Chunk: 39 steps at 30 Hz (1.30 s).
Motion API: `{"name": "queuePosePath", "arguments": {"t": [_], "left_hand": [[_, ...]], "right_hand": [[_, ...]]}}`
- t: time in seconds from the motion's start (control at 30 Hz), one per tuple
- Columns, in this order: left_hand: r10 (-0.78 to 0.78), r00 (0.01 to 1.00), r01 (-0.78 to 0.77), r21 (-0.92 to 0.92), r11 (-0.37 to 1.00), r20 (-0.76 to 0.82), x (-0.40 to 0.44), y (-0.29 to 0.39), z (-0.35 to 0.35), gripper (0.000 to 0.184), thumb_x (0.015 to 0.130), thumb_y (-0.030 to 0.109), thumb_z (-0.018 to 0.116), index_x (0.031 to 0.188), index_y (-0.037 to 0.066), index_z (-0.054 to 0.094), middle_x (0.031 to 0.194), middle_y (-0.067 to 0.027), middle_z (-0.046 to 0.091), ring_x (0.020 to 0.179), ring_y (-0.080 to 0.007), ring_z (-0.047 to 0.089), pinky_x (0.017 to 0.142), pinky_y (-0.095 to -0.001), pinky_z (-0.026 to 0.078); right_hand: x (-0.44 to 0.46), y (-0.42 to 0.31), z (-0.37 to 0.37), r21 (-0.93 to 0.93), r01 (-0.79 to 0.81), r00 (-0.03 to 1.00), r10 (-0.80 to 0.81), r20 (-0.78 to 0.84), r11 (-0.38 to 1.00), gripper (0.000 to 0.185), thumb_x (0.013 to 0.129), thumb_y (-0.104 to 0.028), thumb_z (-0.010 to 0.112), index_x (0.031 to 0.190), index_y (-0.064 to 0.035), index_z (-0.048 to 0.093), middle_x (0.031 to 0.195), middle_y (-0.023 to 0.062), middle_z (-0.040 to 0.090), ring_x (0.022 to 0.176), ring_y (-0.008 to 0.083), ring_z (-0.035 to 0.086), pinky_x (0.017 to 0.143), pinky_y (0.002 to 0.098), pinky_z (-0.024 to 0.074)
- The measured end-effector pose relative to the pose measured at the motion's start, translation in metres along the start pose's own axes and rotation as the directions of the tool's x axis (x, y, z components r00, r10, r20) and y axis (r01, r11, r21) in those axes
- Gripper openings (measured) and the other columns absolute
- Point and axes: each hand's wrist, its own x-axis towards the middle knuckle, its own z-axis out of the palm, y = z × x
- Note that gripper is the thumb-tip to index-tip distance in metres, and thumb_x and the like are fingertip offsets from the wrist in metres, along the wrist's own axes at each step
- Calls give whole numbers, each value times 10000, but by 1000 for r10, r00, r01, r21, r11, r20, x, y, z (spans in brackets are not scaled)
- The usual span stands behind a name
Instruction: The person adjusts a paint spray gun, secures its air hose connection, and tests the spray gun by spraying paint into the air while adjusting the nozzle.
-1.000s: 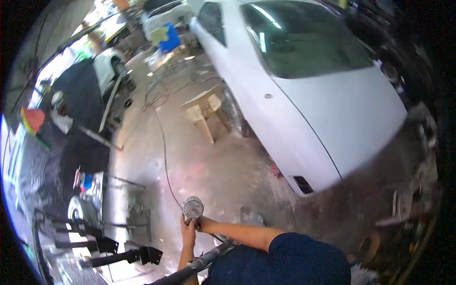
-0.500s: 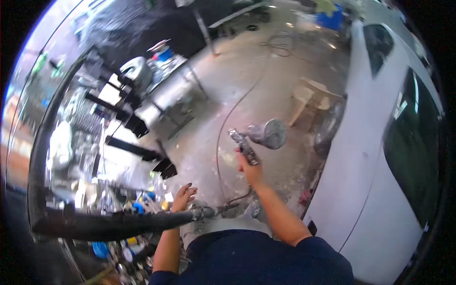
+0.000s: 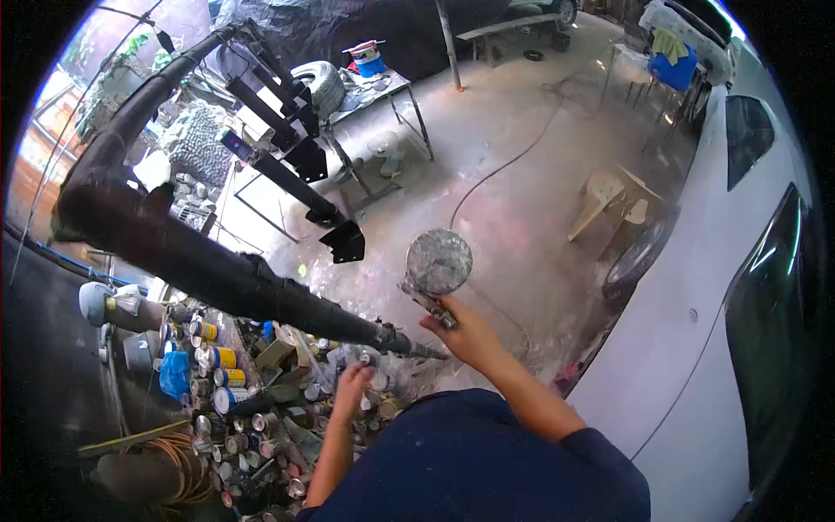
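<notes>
The person's right hand [image 3: 470,335] is wrapped tightly around a spray gun [image 3: 425,302] above the floor [image 3: 504,209]; its long axis slants up-left from the palm, cup [image 3: 439,261] end facing the camera, nozzle direction unclear. The left hand [image 3: 353,389] curls near paint cans [image 3: 230,396]; its grip cannot be told.

Spray gun [image 3: 424,301], centre: metallic silver-grey; cup [image 3: 439,263] mottled grey.
Shirt [image 3: 487,461], 5 o'clock: plain navy.
Car [image 3: 661,374], 4 o'clock: white; side glass [image 3: 770,339], dark green.
Chair [image 3: 600,191], 2 o'clock: cream.
Blue container [image 3: 674,70], 2 o'clock; draped cloth [image 3: 669,45], yellow-green.
Cans [image 3: 224,358], 8 o'clock: some yellow-banded.
Coiled hose [image 3: 180,454], 8 o'clock: orange-brown.
Padded frame [image 3: 209,270], 9 o'clock: black.
Floor [image 3: 513,222]: grey, pinkish patches.
</notes>
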Motion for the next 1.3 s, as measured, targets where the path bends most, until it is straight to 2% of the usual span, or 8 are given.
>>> {"name": "queuePosePath", "arguments": {"t": [0.33,0.57,0.6,0.67,0.9,1.03,1.13,1.3], "left_hand": [[-86,936,37,149,988,341,-107,-32,59,455,1010,205,565,1383,-41,479,1265,-90,652,1125,-160,596,932,-304,476],[-72,911,-3,181,984,407,-134,8,82,492,1019,217,559,1418,-49,450,1308,-116,627,1135,-177,592,980,-319,467],[-69,907,-6,175,985,415,-134,17,85,495,1020,217,558,1423,-48,447,1317,-119,620,1139,-180,590,987,-321,465],[-46,886,-18,133,991,461,-133,57,105,494,1026,212,551,1429,-50,441,1325,-120,611,1144,-181,588,996,-321,463],[257,848,-211,-149,966,463,-83,180,206,408,1052,211,520,1371,-42,493,1264,-121,622,1149,-198,606,994,-342,485],[228,920,-76,-423,903,320,-67,202,229,277,1059,207,512,1243,16,591,1179,-82,655,1064,-212,645,944,-388,523],[343,925,-189,-584,789,165,-54,219,241,257,1058,200,510,1219,25,607,1158,-76,667,1025,-204,656,911,-388,528],[436,870,-161,-704,692,230,-26,227,257,244,1052,204,525,1206,39,619,1148,-69,674,1008,-195,655,879,-379,529]], "right_hand": [[5,-42,-13,-32,-81,982,85,168,996,438,905,-476,706,1079,-82,628,899,226,681,870,448,647,719,483,488],[61,-77,-49,23,41,998,-42,45,999,513,894,-528,699,1084,-62,598,845,240,673,824,451,649,716,476,490],[65,-82,-52,5,26,998,-26,56,1000,494,906,-511,698,1058,-56,582,791,203,653,729,370,636,654,440,481],[68,-94,-61,-31,-8,996,11,87,999,464,929,-478,697,1006,-45,548,682,128,613,539,208,608,529,368,462],[67,-116,-65,-24,-95,944,97,315,995,421,954,-447,672,1036,-55,545,655,97,579,507,180,587,491,356,468],[94,-137,-61,47,-188,894,151,423,981,512,927,-498,662,1061,-17,553,739,268,640,709,443,660,631,484,493],[123,-133,-45,95,-119,916,73,394,988,429,939,-439,694,1019,-42,553,635,53,542,498,152,540,473,338,456],[147,-121,-51,-14,-93,954,93,286,996,442,939,-439,675,1073,-37,547,641,62,549,509,165,560,478,344,460]]}}
